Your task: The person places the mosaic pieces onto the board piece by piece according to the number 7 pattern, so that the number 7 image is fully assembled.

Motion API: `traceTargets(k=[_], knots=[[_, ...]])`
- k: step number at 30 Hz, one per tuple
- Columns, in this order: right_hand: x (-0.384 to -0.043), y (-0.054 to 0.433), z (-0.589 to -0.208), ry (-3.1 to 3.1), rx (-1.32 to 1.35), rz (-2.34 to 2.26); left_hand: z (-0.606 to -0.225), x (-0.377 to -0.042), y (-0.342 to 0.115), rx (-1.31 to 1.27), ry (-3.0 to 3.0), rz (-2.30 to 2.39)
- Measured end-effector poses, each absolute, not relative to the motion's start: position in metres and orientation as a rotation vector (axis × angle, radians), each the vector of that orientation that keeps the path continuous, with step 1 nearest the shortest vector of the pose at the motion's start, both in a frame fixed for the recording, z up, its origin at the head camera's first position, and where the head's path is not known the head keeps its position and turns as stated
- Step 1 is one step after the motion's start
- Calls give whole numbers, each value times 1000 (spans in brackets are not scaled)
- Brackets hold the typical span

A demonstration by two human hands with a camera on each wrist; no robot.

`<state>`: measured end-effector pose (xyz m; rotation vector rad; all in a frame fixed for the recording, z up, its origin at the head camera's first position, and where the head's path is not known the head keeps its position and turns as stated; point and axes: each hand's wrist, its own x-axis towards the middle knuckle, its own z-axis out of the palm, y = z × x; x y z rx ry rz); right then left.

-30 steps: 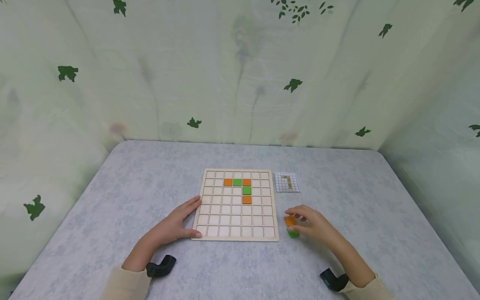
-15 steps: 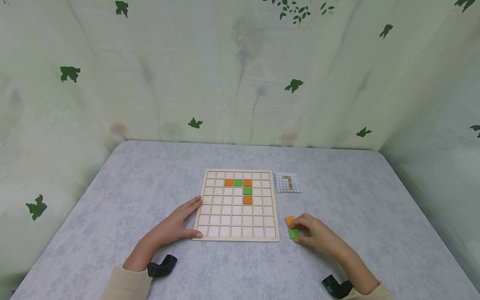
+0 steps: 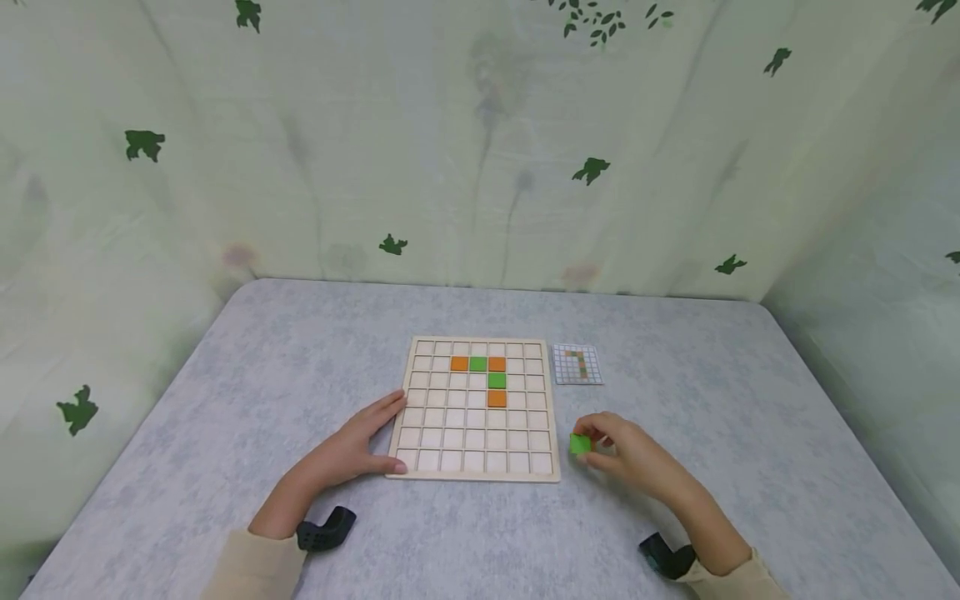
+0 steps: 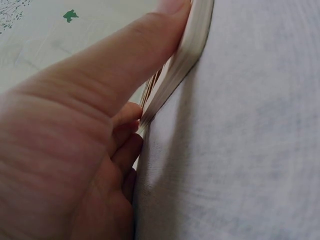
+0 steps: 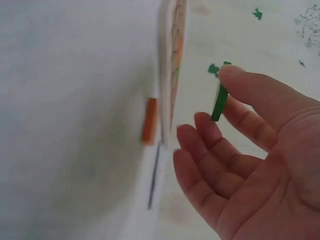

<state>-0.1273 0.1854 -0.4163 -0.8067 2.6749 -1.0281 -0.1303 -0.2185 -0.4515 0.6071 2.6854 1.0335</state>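
Observation:
My left hand (image 3: 345,446) rests against the left edge of a wooden grid board (image 3: 472,479). Its thumb lies over the near corner and its fingers touch the side; the left wrist view shows the board's edge (image 4: 187,62) close up. On the board, orange and green square tiles form a row with a column running down from its right end. Right of the board, my right hand (image 3: 630,454) pinches a green tile (image 5: 219,100) between thumb and fingers, raised off the table. An orange tile (image 5: 149,121) lies on the table beyond it, mostly hidden in the head view.
A small pattern card (image 3: 577,364) with a printed grid lies beside the board's upper right corner. The pale grey table (image 3: 315,333) reaches back to a curtain (image 3: 337,150) with leaf shapes. A black strap device (image 3: 327,529) sits at each wrist.
My right hand has taken the green tile from beside the orange one, lifted it and moved slightly up and left. The left hand stays on the board.

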Motion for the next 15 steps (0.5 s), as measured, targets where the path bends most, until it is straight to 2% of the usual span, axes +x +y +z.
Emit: traceTargets(k=[7,15], knots=[[-139,157,-399,2677,-897,-1190,-452,-131,-218,603,2685,1039],[-159,118,-410,2669,-969,-1406,-452,-131,-218,610,2674,1057]])
